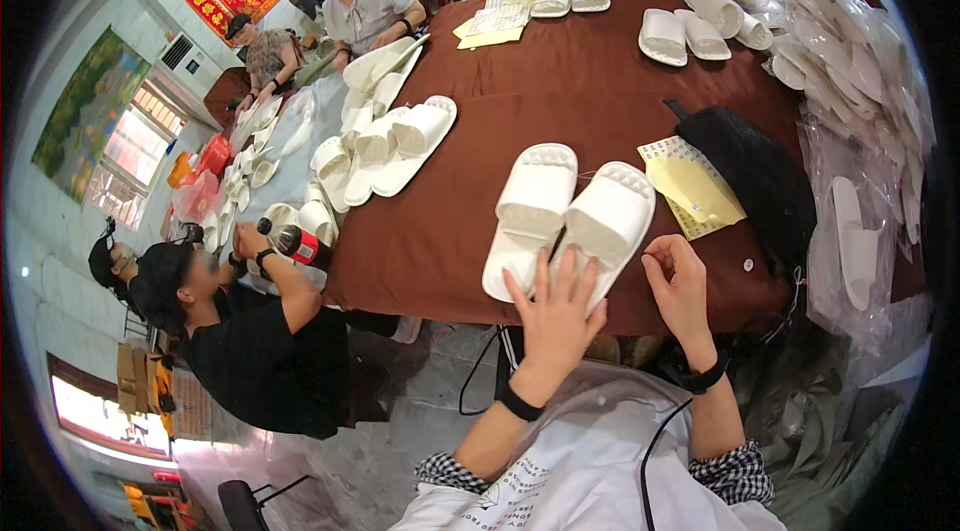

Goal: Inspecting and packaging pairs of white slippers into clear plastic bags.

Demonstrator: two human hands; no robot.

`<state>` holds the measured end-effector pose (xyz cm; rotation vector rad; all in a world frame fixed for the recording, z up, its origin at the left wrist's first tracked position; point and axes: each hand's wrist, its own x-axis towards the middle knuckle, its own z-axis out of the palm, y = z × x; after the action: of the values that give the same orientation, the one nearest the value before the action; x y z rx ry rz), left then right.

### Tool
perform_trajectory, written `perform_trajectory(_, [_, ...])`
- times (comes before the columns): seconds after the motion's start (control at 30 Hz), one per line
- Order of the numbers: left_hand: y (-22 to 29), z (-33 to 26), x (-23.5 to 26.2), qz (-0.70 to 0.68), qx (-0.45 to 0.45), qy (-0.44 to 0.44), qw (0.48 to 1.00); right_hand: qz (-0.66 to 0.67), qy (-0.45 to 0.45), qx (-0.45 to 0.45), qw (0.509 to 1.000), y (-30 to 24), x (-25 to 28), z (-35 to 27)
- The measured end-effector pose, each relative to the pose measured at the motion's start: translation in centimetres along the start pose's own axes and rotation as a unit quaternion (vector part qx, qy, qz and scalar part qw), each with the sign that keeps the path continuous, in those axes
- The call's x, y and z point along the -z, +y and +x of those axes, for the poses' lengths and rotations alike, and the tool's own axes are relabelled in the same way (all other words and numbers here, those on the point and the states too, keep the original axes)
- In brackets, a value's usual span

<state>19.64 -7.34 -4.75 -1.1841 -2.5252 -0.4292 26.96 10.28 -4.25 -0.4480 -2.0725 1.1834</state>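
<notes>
A pair of white slippers point(541, 193) lies side by side on the brown-covered table point(440, 241), toes pointing away from me. My left hand point(556, 323) rests on their heel ends with its fingers spread. Just right of the pair is my right hand point(680, 283), its fingers curled and thumb and forefinger close together. Whatever is between those fingertips, if anything, is too small to make out. Beyond my right hand lie yellow sticker sheets point(690, 189) with rows of small marks.
A black bag point(752, 181) sits beside the sheets. Plastic-wrapped slippers point(850, 71) are heaped at the right edge. More white slippers point(385, 153) stand on the left, near a dark bottle point(295, 242). Several people sit around the table, one point(250, 331) close on my left.
</notes>
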Motion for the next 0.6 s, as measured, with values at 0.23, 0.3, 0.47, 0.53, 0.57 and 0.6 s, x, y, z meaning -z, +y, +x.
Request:
perform_trajectory(0.23, [-8.7, -0.1, 2.3, 0.030, 0.001, -0.060, 0.998, -0.017, -0.001, 0.008, 1.000, -0.3, 0.0, -0.1])
perform_trajectory(0.3, [-10.7, 0.5, 3.6, 0.028, 0.000, -0.107, 0.994, -0.018, 0.000, 0.006, 1.000, -0.3, 0.0, -0.1])
perform_trajectory(0.47, [-16.8, 1.8, 4.1, 0.047, -0.020, -0.131, 0.990, -0.026, -0.006, 0.010, 1.000, -0.5, -0.1, -0.1])
perform_trajectory(0.53, [-18.7, 2.8, 4.2, 0.046, -0.005, -0.154, 0.987, -0.022, -0.013, 0.006, 1.000, -0.7, 0.0, -0.2])
perform_trajectory(0.57, [-19.6, 3.2, 4.3, 0.043, 0.001, -0.150, 0.988, -0.022, -0.013, 0.007, 1.000, -0.7, 0.0, -0.2])
perform_trajectory(0.6, [-20.2, 3.8, 4.2, 0.034, 0.010, -0.161, 0.986, -0.023, -0.013, 0.006, 1.000, -0.5, 0.0, -0.2])
